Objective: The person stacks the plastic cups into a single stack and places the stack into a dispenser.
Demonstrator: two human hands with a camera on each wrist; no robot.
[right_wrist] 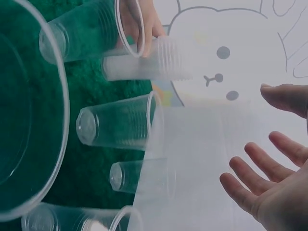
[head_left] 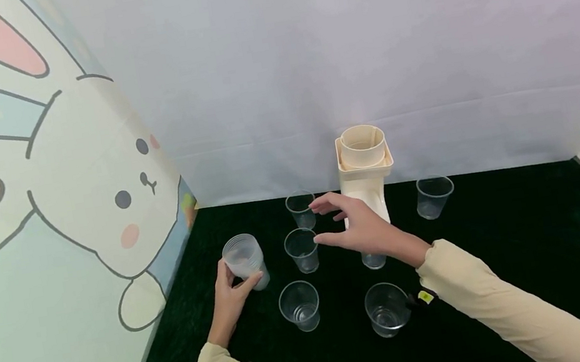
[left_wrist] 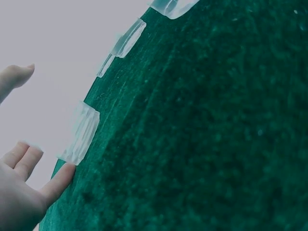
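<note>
While left hand (head_left: 231,296) grips stack of clear plastic cups (head_left: 246,261) on green mat (head_left: 504,236), right hand (head_left: 357,227) hovers spread, holding nothing, beside single cup (head_left: 303,250); cream dispenser (head_left: 365,172) behind.

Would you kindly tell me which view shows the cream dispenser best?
The head view: the dispenser stands whole at the back of the mat, behind the right hand. Neither wrist view shows it; they catch only cups, mat and fingers.
</note>
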